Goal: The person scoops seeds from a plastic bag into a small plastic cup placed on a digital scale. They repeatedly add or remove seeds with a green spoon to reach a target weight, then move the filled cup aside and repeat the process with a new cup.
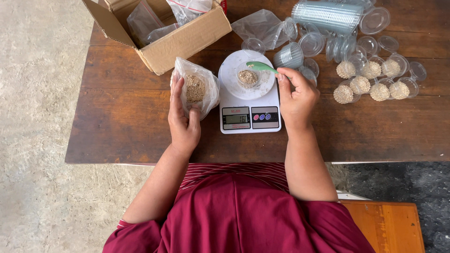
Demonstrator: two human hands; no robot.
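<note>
item: weighing station on a dark wooden surface (pixel 117 126), head view.

hidden or cut off: the cardboard box (pixel 187 40) at the top edge is cropped, with clear plastic bags inside only partly seen. the stack of clear lids (pixel 328 16) at top right is cut by the frame. the scale's display is too small to make out.

packages: a clear plastic bag of pale brown grain (pixel 196 88) stands left of the scale, mouth open. the left hand (pixel 183 119) is curled around its near side, holding it. a white kitchen scale (pixel 249 110) sits at centre — round white platform, grey display and coloured buttons on the front. a small clear cup (pixel 248 78) part-filled with grain stands on the platform.

the right hand (pixel 296 96) pinches a green spoon (pixel 260 67), its bowl over the cup's right rim.

right of the scale: seven filled cups (pixel 370 82) in two rows, empty cups (pixel 289 55) nested just beside the scale — an orange bench (pixel 389 225) below the surface.
</note>
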